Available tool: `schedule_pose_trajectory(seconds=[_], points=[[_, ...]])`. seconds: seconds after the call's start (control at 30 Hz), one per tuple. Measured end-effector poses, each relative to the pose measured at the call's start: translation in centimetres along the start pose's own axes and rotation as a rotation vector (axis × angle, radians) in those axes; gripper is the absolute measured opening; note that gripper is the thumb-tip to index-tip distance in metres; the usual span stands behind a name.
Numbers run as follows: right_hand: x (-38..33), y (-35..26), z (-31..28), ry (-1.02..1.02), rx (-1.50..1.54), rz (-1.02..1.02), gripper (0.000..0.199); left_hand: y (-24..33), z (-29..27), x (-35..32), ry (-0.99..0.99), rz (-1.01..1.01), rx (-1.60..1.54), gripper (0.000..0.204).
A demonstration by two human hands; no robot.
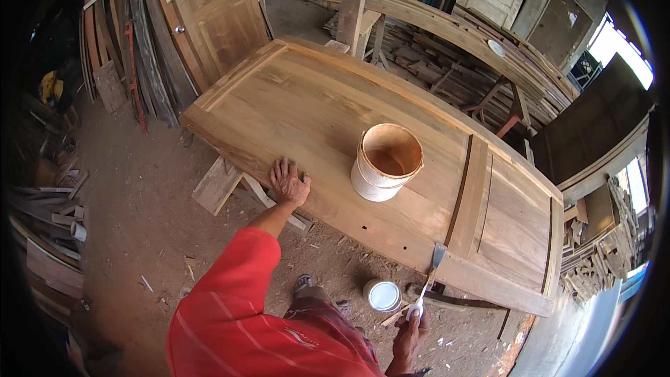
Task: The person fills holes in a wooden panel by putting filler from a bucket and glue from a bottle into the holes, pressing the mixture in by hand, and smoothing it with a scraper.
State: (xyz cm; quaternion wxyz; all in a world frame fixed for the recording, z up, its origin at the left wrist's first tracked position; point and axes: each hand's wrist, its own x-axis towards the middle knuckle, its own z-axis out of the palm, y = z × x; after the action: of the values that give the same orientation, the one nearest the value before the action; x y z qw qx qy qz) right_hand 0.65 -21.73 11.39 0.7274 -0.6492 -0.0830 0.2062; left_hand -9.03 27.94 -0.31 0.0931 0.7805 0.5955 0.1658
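A wooden panel door point(314, 119) lies flat at waist height in front of me, resting on wooden supports point(218, 185). My left hand point(289, 181) rests palm down on its near edge, fingers spread. In my right hand point(412, 335) is a putty knife point(417, 304), gripped by its white handle. Its metal blade points away from me, at the door's near edge by the cross rail point(466, 195). A white bucket point(380, 181), stained brown inside, stands on the door between my hands. What lies at its bottom is hard to make out.
A lidded can point(382, 295) stands on the dirt floor below the near edge. Wood scraps and shavings litter the ground. Another door point(216, 14) and long boards point(115, 21) lean at the back left. A long bench point(447, 24) with stacked planks runs behind.
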Motion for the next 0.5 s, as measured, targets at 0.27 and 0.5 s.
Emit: schedule_pose_trajectory(seconds=[0.27, 0.5], points=[[0.4, -1.9, -3.4, -0.048, -0.063, 0.085, 0.035, -2.9, 0.1, -1.4, -0.062, 0.042, -0.097, 0.073], [4.2, -4.0, -1.0, -0.206, -0.183, 0.028, 0.039, 0.4, -6.4, -5.8, -0.27, -0.023, -0.688, 0.059]])
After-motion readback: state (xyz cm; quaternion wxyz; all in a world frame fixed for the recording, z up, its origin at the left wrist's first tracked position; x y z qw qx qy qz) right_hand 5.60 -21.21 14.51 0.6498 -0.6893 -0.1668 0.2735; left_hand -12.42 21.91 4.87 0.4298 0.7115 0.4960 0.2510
